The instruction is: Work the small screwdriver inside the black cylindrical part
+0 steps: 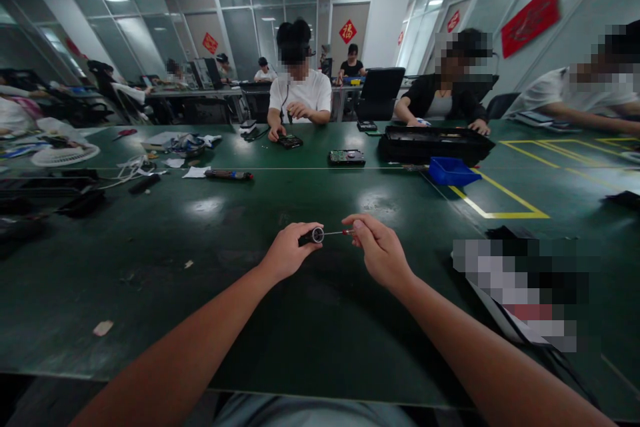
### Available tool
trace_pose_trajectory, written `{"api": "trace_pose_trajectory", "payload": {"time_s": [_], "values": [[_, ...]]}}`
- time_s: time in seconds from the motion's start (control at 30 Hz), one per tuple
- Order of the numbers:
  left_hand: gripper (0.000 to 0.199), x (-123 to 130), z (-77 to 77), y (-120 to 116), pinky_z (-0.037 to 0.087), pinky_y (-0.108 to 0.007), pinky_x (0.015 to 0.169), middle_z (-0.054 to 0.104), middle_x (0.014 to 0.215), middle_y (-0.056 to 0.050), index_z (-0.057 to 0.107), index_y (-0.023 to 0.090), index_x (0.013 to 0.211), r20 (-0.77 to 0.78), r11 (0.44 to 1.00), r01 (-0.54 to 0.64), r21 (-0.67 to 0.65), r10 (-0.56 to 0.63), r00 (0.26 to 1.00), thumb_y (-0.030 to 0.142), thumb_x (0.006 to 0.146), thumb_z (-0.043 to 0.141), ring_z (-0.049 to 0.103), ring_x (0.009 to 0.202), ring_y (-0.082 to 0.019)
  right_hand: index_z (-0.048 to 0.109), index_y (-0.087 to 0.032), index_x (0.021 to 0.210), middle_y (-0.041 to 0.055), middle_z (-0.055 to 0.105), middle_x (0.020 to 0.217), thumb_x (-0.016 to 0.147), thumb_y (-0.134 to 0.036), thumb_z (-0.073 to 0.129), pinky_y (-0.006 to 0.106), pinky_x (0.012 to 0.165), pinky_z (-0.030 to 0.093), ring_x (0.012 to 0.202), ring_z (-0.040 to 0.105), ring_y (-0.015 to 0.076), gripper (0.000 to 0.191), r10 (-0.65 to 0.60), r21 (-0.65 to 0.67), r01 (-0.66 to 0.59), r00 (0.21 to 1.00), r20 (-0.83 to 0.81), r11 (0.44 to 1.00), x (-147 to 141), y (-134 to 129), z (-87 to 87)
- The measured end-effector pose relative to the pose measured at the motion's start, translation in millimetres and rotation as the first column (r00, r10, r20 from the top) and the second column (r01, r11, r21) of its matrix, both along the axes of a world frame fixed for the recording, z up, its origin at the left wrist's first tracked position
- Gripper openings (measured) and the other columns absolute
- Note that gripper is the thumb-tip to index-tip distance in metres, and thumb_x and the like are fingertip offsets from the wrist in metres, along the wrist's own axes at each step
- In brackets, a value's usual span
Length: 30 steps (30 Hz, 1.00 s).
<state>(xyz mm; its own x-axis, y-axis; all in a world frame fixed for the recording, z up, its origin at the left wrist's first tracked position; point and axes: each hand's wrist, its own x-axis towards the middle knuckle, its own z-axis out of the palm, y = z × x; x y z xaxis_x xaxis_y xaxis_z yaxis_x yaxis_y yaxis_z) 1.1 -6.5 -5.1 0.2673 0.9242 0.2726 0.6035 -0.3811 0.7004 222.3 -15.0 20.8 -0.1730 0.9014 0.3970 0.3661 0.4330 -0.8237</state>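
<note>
My left hand [289, 250] is closed round a small black cylindrical part [306, 238], and a bright metal ring [318, 235] shows at its right end. What kind of part it is I cannot make out. Between thumb and fingers, my right hand [381, 250] grips a thin screwdriver [345, 233] with a slim metal shaft and some red near the handle. The shaft lies level and points left, its tip at the ringed end of the black part. Whether the tip sits inside it is too small to tell. Both hands are above the green table [225, 333].
Farther off lie a pen-shaped electric tool [229, 175], a hard drive [347, 157], a long black housing [435, 143] and a blue bin [453, 172]. A blurred-out flat item [515, 293] is by my right forearm. Co-workers [300, 93] sit across the table.
</note>
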Motion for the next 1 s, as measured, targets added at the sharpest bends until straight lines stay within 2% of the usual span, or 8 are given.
{"api": "trace_pose_trajectory", "payload": {"time_s": [0.1,0.17,0.33,0.43,0.57,0.73,0.87,1.0], "values": [[0.039,1,1.8,-1,0.044,-0.04,0.101,0.069,0.12,-0.002,0.066,0.028,0.126,0.0,1.0,-0.005,0.002,0.005,1.0,0.023,0.087,0.072,0.06,0.112,-0.023,0.062,-0.022,0.11,0.0009,0.065,0.076,0.096,-0.036,0.05,0.032,0.067,0.049,0.071,0.062,0.0179,0.023,-0.029,-0.028,0.026,0.991,-0.127,0.999,-2,2,0.2],[0.039,2,2.6,-1,0.044,-0.04,0.101,0.069,0.119,-0.003,0.066,0.027,0.125,0.002,1.0,-0.01,-0.002,0.01,1.0,0.023,0.087,0.072,0.06,0.112,-0.024,0.062,-0.021,0.102,0.0027,0.067,0.08,0.094,-0.039,0.054,0.034,0.071,0.052,0.073,0.064,0.0182,0.021,-0.025,-0.065,0.009,0.971,-0.239,0.998,-4,5,-0.2],[0.041,1,2.5,-1,0.044,-0.041,0.101,0.069,0.119,-0.003,0.065,0.029,0.126,0.048,1.0,0.012,-0.012,-0.011,0.999,0.024,0.086,0.073,0.06,0.112,-0.023,0.065,-0.02,0.094,0.0038,0.067,0.081,0.09,-0.049,0.059,0.037,0.073,0.056,0.073,0.064,0.0187,0.03,-0.074,-0.195,-0.022,0.877,-0.475,0.981,-7,13,-6.3],[0.041,0,3.8,0,0.043,-0.041,0.104,0.068,0.122,-0.002,0.065,0.03,0.126,0.066,1.0,0.023,0.018,-0.024,0.998,0.022,0.086,0.073,0.059,0.116,-0.023,0.063,-0.021,0.089,0.0032,0.063,0.075,0.086,-0.052,0.061,0.038,0.07,0.058,0.067,0.061,0.0181,0.032,-0.125,-0.327,-0.089,0.806,-0.579,0.941,-7,17,-9.4],[0.04,-1,6.8,1,0.042,-0.041,0.105,0.068,0.123,-0.003,0.067,0.028,0.124,0.022,0.999,0.027,0.04,-0.028,0.999,0.021,0.086,0.073,0.058,0.117,-0.023,0.058,-0.021,0.083,-0.0013,0.053,0.062,0.084,-0.053,0.061,0.039,0.065,0.058,0.052,0.051,0.015,0.032,-0.134,-0.445,-0.212,0.767,-0.627,0.87,-7,19,-9.5],[0.04,0,8.1,0,0.043,-0.04,0.101,0.068,0.121,-0.002,0.066,0.029,0.125,-0.006,1.0,0.007,0.018,-0.007,1.0,0.024,0.087,0.073,0.059,0.114,-0.023,0.061,-0.021,0.085,0.0005,0.059,0.071,0.085,-0.05,0.063,0.035,0.067,0.057,0.062,0.057,0.0153,0.029,-0.17,-0.358,-0.08,0.771,-0.614,0.93,-7,18,-8.6],[0.04,1,8.6,-1,0.044,-0.041,0.1,0.068,0.121,-0.003,0.065,0.028,0.126,-0.025,1.0,0.013,0.014,-0.013,1.0,0.026,0.087,0.072,0.058,0.114,-0.024,0.061,-0.021,0.092,0.002,0.064,0.08,0.091,-0.049,0.058,0.034,0.07,0.055,0.071,0.062,0.0162,0.029,-0.144,-0.241,0.019,0.846,-0.514,0.97,-6,16,-10.0],[0.041,0,8.4,-2,0.043,-0.041,0.101,0.068,0.121,-0.003,0.065,0.028,0.126,-0.028,0.999,0.026,0.04,-0.025,0.999,0.027,0.086,0.074,0.058,0.114,-0.024,0.06,-0.021,0.096,0.0024,0.066,0.082,0.096,-0.047,0.052,0.035,0.071,0.053,0.072,0.063,0.017,0.028,-0.101,-0.145,0.049,0.92,-0.379,0.988,-5,12,-8.1]]}}
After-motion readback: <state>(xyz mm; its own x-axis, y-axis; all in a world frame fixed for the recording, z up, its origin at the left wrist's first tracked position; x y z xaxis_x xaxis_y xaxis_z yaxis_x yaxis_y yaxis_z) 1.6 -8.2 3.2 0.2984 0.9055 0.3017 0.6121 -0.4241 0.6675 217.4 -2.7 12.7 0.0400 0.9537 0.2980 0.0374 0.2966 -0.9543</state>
